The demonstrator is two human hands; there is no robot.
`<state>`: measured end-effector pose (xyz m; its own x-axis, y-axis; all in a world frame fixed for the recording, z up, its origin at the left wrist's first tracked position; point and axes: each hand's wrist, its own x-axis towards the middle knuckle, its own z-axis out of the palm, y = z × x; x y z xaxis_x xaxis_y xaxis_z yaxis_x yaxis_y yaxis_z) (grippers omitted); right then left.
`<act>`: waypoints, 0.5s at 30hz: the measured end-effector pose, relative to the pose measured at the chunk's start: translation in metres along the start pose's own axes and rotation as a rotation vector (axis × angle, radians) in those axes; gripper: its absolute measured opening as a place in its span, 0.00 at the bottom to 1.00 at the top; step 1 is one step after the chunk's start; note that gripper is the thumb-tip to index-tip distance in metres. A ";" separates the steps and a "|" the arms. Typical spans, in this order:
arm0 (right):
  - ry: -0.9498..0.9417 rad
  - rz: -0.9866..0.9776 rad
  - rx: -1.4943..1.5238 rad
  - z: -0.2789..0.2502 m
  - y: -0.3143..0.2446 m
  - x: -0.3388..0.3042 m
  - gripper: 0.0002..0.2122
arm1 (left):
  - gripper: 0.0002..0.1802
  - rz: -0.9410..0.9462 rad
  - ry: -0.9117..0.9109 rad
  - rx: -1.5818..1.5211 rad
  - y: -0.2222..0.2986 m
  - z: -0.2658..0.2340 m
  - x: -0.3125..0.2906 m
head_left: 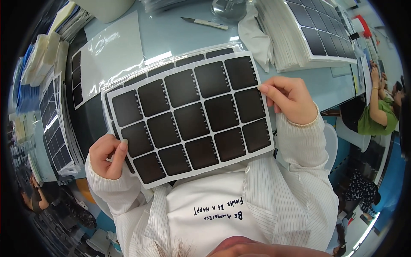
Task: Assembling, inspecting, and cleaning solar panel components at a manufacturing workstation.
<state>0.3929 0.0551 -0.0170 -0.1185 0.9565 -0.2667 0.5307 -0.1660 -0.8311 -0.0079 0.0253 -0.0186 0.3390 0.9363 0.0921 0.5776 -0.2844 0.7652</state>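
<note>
A white-bordered sheet of black rounded squares (184,122) is held up in front of my chest, its right end turned a little away from me. My left hand (109,155) pinches its left edge between thumb and fingers. At the upper right edge, my right hand (291,98) grips it between thumb and forefinger. Underneath and behind it, more sheets of the same kind in clear plastic film (165,65) show along the far side; most of them is hidden.
A craft knife (207,23) lies on the table beyond the sheets. Tall stacks of sheets stand at right (293,55) and left (55,124). A white sheet (117,49), crumpled white cloth (255,36) and glass vessel (229,10) sit nearby. A person in green (379,118) works far right.
</note>
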 end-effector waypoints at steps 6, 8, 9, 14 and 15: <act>-0.029 0.062 0.290 0.002 0.003 -0.008 0.10 | 0.11 0.015 0.002 -0.030 -0.007 0.002 -0.002; -0.033 -0.084 0.347 0.004 -0.004 -0.010 0.10 | 0.11 -0.031 -0.001 -0.072 -0.006 0.003 -0.002; -0.033 -0.085 0.350 0.004 -0.006 -0.011 0.10 | 0.12 -0.078 -0.003 -0.115 -0.005 0.003 -0.003; 0.007 -0.161 0.461 -0.007 -0.012 -0.011 0.09 | 0.14 -0.072 0.027 -0.259 -0.008 0.004 -0.010; -0.002 -0.162 0.463 -0.010 -0.013 -0.009 0.09 | 0.14 -0.083 0.049 -0.305 -0.009 0.004 -0.012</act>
<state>0.3952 0.0513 0.0008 -0.1703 0.9785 -0.1161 0.0760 -0.1044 -0.9916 -0.0138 0.0161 -0.0293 0.2601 0.9645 0.0465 0.3497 -0.1390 0.9265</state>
